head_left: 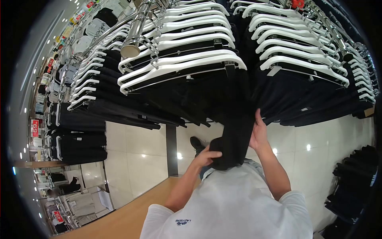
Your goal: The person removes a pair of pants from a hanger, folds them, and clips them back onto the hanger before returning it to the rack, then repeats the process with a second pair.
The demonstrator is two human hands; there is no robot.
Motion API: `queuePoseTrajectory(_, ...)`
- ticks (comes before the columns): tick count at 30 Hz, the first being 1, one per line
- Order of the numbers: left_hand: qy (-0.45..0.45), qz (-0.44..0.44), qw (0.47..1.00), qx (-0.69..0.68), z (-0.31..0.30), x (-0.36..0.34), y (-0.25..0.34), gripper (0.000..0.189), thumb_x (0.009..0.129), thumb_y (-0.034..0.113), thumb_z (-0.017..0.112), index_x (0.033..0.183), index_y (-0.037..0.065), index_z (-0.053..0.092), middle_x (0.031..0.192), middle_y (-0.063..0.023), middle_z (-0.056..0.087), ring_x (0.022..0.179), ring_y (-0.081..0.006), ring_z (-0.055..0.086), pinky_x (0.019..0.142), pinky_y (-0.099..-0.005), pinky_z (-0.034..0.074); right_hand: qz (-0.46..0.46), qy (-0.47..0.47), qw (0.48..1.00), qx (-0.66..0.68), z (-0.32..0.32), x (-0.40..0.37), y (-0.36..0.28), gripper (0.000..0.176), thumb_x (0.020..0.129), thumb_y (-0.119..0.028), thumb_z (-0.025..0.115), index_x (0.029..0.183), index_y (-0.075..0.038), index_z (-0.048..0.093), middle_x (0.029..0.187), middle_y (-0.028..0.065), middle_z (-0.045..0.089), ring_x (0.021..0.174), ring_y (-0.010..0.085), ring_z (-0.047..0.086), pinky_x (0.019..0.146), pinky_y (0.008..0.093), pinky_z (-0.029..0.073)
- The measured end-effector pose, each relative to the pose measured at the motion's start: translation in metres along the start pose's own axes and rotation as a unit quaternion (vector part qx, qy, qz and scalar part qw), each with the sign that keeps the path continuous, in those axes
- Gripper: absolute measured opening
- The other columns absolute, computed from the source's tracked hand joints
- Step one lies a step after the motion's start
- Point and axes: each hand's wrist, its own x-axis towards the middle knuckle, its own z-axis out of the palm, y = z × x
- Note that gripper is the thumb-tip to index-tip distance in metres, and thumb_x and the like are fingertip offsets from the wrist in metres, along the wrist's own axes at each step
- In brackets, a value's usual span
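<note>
Black trousers (236, 135) hang from the front white hanger (183, 63), their lower part drawn out towards my body. My left hand (206, 156) is closed on the bottom end of the legs, its thumb lying over the dark cloth. At the right edge of the same trousers is my right hand (259, 133), higher up, with one finger pointing upward along the fabric. Its other fingers are partly hidden by the cloth, and it appears to hold that edge.
Several white hangers (302, 61) with dark trousers fill the neighbouring rail on the right. A chrome rail end (130, 51) juts towards me. A wooden surface (147, 207) lies at lower left, and dark garments (354, 183) are at lower right. Pale tiles (139, 147) cover the floor.
</note>
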Motion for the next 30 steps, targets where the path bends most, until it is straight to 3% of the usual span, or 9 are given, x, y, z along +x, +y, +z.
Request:
queuePoseTrajectory(5, 0.048, 0.06, 0.992, -0.101, 0.03, 0.008, 0.025, 0.049, 0.105, 0.023, 0.059, 0.143, -0.006, 0.05, 0.137, -0.0174, 0.062, 0.125, -0.0292, 0.063, 0.106, -0.0428, 0.053, 0.083, -0.027, 0.996, -0.013, -0.059, -0.038, 0.03, 0.08, 0.1, -0.053, 0.061, 0.156, -0.002, 0.037, 0.156, 0.0163, 0.047, 0.141, 0.0329, 0.049, 0.117, 0.0447, 0.041)
queuePoseTrajectory(9, 0.165, 0.096, 0.981, 0.042, 0.041, 0.024, 0.055, 0.054, 0.105, 0.036, 0.06, 0.141, -0.002, 0.05, 0.131, -0.0163, 0.064, 0.117, -0.0275, 0.067, 0.099, -0.0387, 0.056, 0.169, 0.036, 0.938, -0.301, -0.038, -0.055, 0.035, 0.08, 0.089, -0.013, 0.08, 0.155, 0.001, 0.037, 0.153, 0.0136, 0.049, 0.14, 0.026, 0.048, 0.119, 0.0407, 0.038)
queuePoseTrajectory(12, 0.251, 0.098, 0.96, 0.077, 0.037, 0.03, 0.072, 0.058, 0.102, 0.04, 0.065, 0.138, -0.003, 0.05, 0.126, -0.0159, 0.065, 0.111, -0.027, 0.069, 0.097, -0.0381, 0.057, 0.163, 0.132, 0.909, -0.361, -0.006, -0.049, 0.037, 0.076, 0.09, -0.012, 0.079, 0.154, 0.001, 0.041, 0.15, 0.0131, 0.052, 0.138, 0.0255, 0.049, 0.116, 0.038, 0.04)
queuePoseTrajectory(15, 0.336, 0.102, 0.936, -0.002, 0.015, 0.042, 0.08, 0.072, 0.097, 0.053, 0.068, 0.138, -0.005, 0.051, 0.13, -0.0185, 0.064, 0.111, -0.0296, 0.069, 0.099, -0.0409, 0.056, 0.155, 0.079, 0.851, -0.496, -0.011, -0.053, 0.03, 0.065, 0.09, -0.007, 0.076, 0.149, 0.001, 0.049, 0.143, 0.0113, 0.059, 0.131, 0.0231, 0.056, 0.112, 0.0354, 0.043)
queuePoseTrajectory(18, 0.21, 0.16, 0.947, -0.184, -0.01, 0.05, 0.063, 0.079, 0.094, 0.059, 0.068, 0.139, -0.004, 0.052, 0.138, -0.0197, 0.061, 0.116, -0.032, 0.067, 0.103, -0.041, 0.054, 0.188, -0.035, 0.864, -0.465, -0.023, -0.047, 0.032, 0.048, 0.09, -0.001, 0.071, 0.137, 0.0, 0.059, 0.129, 0.0084, 0.067, 0.119, 0.0192, 0.063, 0.106, 0.0331, 0.047)
queuePoseTrajectory(21, 0.137, 0.117, 0.941, -0.286, 0.0, 0.034, 0.052, 0.075, 0.098, 0.056, 0.062, 0.139, -0.006, 0.053, 0.14, -0.0221, 0.06, 0.128, -0.033, 0.06, 0.112, -0.0433, 0.047, 0.088, 0.063, 0.963, -0.247, -0.019, -0.031, 0.046, 0.03, 0.09, 0.005, 0.067, 0.119, -0.001, 0.066, 0.112, 0.006, 0.072, 0.106, 0.0171, 0.068, 0.096, 0.032, 0.052)
queuePoseTrajectory(25, 0.126, 0.058, 0.975, -0.175, 0.003, 0.014, 0.024, 0.064, 0.101, 0.048, 0.063, 0.138, -0.003, 0.056, 0.138, -0.0191, 0.062, 0.126, -0.0273, 0.062, 0.109, -0.0411, 0.049, -0.044, 0.123, 0.963, -0.234, -0.009, -0.011, 0.039, 0.019, 0.09, 0.007, 0.063, 0.106, -0.002, 0.067, 0.106, 0.0075, 0.072, 0.099, 0.0188, 0.071, 0.085, 0.0327, 0.056)
queuePoseTrajectory(27, 0.178, 0.089, 0.98, 0.028, -0.007, 0.014, 0.004, 0.057, 0.102, 0.043, 0.063, 0.135, -0.003, 0.059, 0.133, -0.0167, 0.066, 0.121, -0.0244, 0.065, 0.106, -0.0392, 0.051, -0.039, 0.122, 0.967, -0.221, -0.021, -0.007, 0.027, 0.03, 0.091, 0.005, 0.058, 0.12, -0.002, 0.064, 0.116, 0.0078, 0.071, 0.109, 0.0206, 0.069, 0.094, 0.034, 0.054)
queuePoseTrajectory(30, 0.219, 0.101, 0.97, 0.007, -0.001, 0.009, 0.007, 0.046, 0.104, 0.037, 0.063, 0.128, -0.002, 0.063, 0.122, -0.0126, 0.071, 0.111, -0.0205, 0.07, 0.098, -0.0353, 0.056, -0.015, 0.145, 0.979, -0.14, -0.019, -0.011, 0.022, 0.03, 0.1, -0.011, 0.06, 0.129, -0.003, 0.061, 0.12, 0.0073, 0.07, 0.113, 0.022, 0.068, 0.098, 0.0359, 0.053)
